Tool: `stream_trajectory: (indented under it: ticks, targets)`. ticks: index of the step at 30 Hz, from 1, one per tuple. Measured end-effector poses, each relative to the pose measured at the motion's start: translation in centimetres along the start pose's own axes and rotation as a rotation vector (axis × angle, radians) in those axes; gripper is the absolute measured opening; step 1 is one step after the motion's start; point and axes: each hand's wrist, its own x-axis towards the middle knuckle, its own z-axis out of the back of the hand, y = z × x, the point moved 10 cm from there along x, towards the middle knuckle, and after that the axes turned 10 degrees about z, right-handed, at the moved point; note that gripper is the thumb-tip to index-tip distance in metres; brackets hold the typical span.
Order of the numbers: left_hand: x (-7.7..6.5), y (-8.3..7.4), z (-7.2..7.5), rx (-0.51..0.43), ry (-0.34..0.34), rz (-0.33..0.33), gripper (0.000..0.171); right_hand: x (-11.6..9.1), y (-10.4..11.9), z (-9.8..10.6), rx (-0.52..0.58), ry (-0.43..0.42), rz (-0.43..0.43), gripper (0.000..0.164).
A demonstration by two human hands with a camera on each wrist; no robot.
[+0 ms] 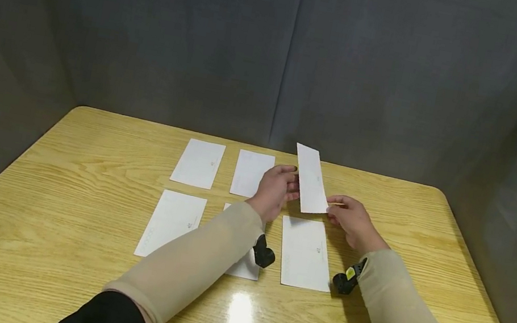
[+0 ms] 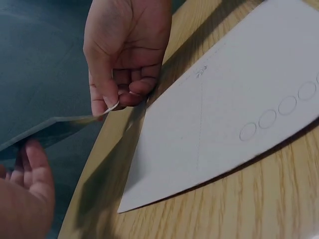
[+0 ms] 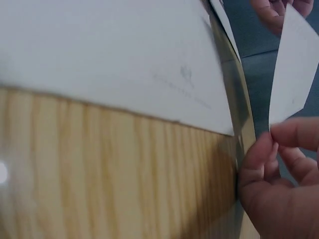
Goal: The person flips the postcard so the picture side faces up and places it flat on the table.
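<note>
A white postcard [image 1: 313, 181] is held up tilted above the back of the table. At its lower right corner my right hand [image 1: 351, 218] pinches it between thumb and fingers, plainly seen in the right wrist view. My left hand [image 1: 275, 190] is at the card's left edge, its fingers partly hidden behind it. From the left wrist view, a finger of the left hand [image 2: 25, 194] touches or nearly touches the card's darker underside [image 2: 55, 130]. Just in front lies another postcard [image 1: 307, 254], flat, with faint print and a row of circles.
Two postcards lie in the back row, one at left [image 1: 198, 163] and one in the middle [image 1: 251, 173]. In front are a left postcard [image 1: 172, 224] and a middle one [image 1: 246, 263] partly under my left forearm. Grey curtains [image 1: 180, 44] stand behind the wooden table [image 1: 46, 216].
</note>
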Motion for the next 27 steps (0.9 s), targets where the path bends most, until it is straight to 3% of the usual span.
stream_trajectory:
  ticks: [6, 11, 19, 23, 27]
  targets:
    - [0.1, 0.8, 0.0, 0.048, 0.039, 0.06, 0.039, -0.2, 0.1, -1.7, 0.14, 0.134, 0.025, 0.029]
    - [0.3, 1.6, -0.1, -0.011, 0.082, 0.106, 0.046, -0.4, -0.1, -3.0, 0.217, 0.205, 0.015, 0.023]
    - [0.7, 1.3, 0.4, -0.103, 0.074, 0.069, 0.02, -0.6, 0.2, -3.5, 0.29, 0.239, -0.013, 0.02]
    - [0.8, 0.9, -0.1, -0.168, 0.113, 0.061, 0.015, -0.6, 0.8, -3.7, 0.341, 0.268, -0.019, 0.017]
    - [0.7, 0.5, -0.4, -0.173, 0.128, 0.051, 0.013, -0.6, 1.1, -3.8, 0.368, 0.28, -0.028, 0.017]
